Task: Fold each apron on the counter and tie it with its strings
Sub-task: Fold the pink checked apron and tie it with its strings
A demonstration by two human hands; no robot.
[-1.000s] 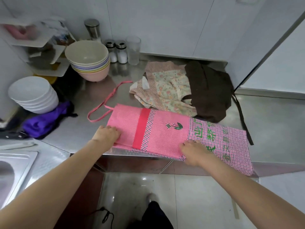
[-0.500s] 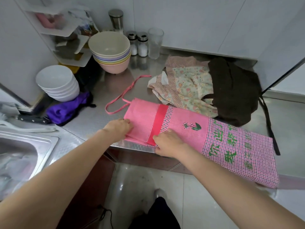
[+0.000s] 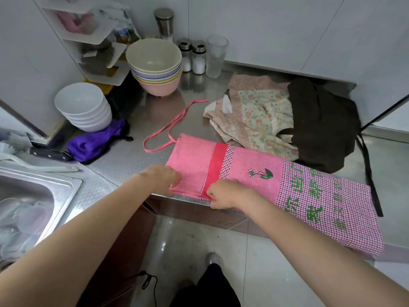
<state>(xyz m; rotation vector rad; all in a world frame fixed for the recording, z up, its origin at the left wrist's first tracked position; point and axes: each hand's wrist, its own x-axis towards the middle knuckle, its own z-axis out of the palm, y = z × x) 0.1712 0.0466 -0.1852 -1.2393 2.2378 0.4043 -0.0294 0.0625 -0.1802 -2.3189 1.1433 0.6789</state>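
A pink apron [image 3: 254, 171] lies folded into a long strip along the near edge of the steel table [image 3: 132, 160], running from about the centre of the view out toward 4 o'clock, where its checked end with green lettering overhangs the edge. The left hand [image 3: 160, 179] has curled fingers pinching the near left corner of the strip, and the right hand [image 3: 223, 193], just beside it at 3 o'clock, has its fingers curled too, gripping the near edge by the red band. The apron's pink string [image 3: 174, 125] loops loose on the table from the strip's far left corner toward 12 o'clock. Beyond the strip, at about 1 o'clock, a floral apron [image 3: 259, 116] lies crumpled, and a dark brown apron [image 3: 321, 122] lies heaped against its right side, partly over it, with a dark strap trailing down toward 4 o'clock. At 11 o'clock stands a stack of coloured bowls [image 3: 155, 67], with a stack of white bowls [image 3: 84, 107] at 10 o'clock and a purple cloth [image 3: 95, 142] just in front of them. Two shakers [image 3: 192, 56] and a clear glass [image 3: 215, 55] stand by the back wall at 12 o'clock. A sink [image 3: 33, 207] sits at 9 o'clock.
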